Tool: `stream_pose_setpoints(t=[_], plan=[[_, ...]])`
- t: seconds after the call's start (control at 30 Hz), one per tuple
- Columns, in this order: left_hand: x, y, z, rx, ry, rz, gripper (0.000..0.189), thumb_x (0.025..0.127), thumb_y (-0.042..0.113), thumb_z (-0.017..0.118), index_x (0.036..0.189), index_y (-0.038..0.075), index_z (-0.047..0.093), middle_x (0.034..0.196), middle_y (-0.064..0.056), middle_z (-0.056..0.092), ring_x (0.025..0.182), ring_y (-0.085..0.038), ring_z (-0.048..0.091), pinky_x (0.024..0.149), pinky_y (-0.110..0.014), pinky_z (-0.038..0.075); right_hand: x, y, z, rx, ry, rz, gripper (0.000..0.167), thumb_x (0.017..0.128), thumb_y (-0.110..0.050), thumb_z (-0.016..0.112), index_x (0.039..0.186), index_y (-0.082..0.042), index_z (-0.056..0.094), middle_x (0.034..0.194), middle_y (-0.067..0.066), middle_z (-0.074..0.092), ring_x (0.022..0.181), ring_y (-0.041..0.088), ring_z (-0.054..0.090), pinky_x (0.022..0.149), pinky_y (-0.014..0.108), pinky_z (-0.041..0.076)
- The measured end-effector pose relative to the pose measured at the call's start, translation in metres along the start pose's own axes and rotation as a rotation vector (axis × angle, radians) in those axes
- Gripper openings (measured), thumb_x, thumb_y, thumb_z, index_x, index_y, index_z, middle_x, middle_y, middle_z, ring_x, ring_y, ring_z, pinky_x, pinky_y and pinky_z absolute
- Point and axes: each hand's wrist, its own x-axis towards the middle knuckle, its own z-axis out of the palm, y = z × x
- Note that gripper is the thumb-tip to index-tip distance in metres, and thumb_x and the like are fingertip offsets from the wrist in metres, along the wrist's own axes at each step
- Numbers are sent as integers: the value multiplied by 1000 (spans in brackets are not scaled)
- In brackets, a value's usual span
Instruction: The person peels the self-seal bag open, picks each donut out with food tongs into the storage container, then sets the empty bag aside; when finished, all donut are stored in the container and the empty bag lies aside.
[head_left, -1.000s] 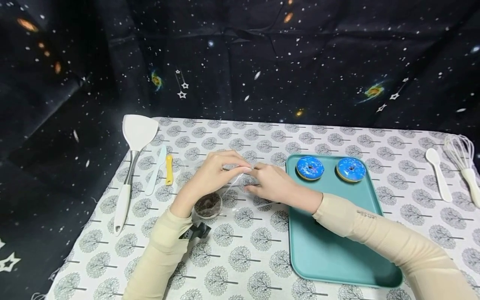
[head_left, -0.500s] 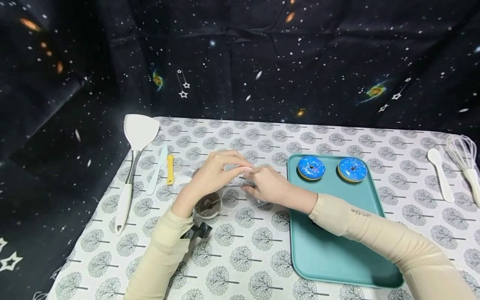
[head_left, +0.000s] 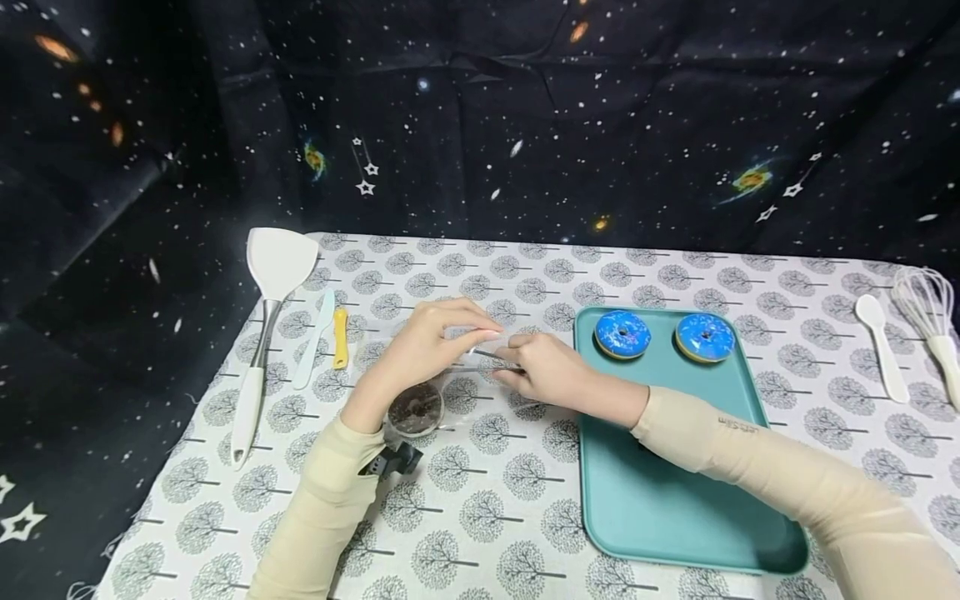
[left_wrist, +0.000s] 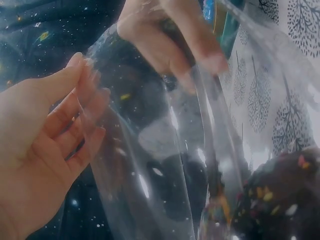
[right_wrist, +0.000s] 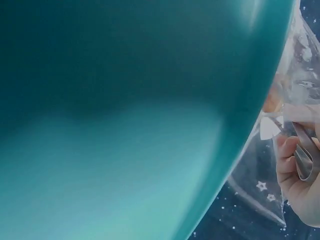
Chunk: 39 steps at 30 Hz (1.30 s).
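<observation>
My left hand pinches the edge of a clear plastic bag between thumb and fingers and holds it raised. Low in the bag, a dark chocolate donut with coloured sprinkles shows through the film, partly covered by my left wrist in the head view. My right hand grips metal tongs, whose arms point left toward the bag's mouth, just below my left fingertips. The bent end of the tongs shows within the right fingers in the right wrist view. Bag film hides the tongs' tips.
A teal tray lies right, under my right forearm, with two blue-iced donuts at its back. To the left are a white spatula, a pale blue knife and a yellow tool. A white spoon and whisk lie far right.
My right hand has shifted slightly, first left and then back right from my left fingertips. The tongs, mostly hidden a second ago, now show pointing left. My left hand has stayed put.
</observation>
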Motion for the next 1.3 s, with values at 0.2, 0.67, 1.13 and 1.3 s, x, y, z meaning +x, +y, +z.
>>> stream_pose_setpoints(t=[0.2,0.67,1.13,1.3], plan=[[0,-2,-1,33,3,-17,14,88,18,65,98,14,74,98,3,69,94,-9,62,89,-25,49,-23,7,-12,-34,66,-4,24,84,-22,69,95,0,70,74,3,62,51,4,48,50,15,47],[2,-4,0,30,-11,-5,15,87,20,66,99,13,73,99,4,69,95,-9,62,89,-26,49,-99,16,-52,-100,247,12,30,81,-22,71,100,1,70,75,3,62,53,5,50,46,16,46],[1,-3,7,61,-65,-69,14,88,20,65,99,16,73,101,3,69,97,-11,62,92,-31,48,-201,32,-88,-99,391,115,50,85,-48,63,90,1,73,71,-1,64,48,-3,43,43,9,39],[2,-3,10,38,-101,-57,14,88,21,65,99,16,73,100,4,69,95,-8,62,89,-26,49,-233,31,-96,-44,371,78,40,81,-40,70,90,-1,74,71,-13,58,55,-9,38,45,7,35]])
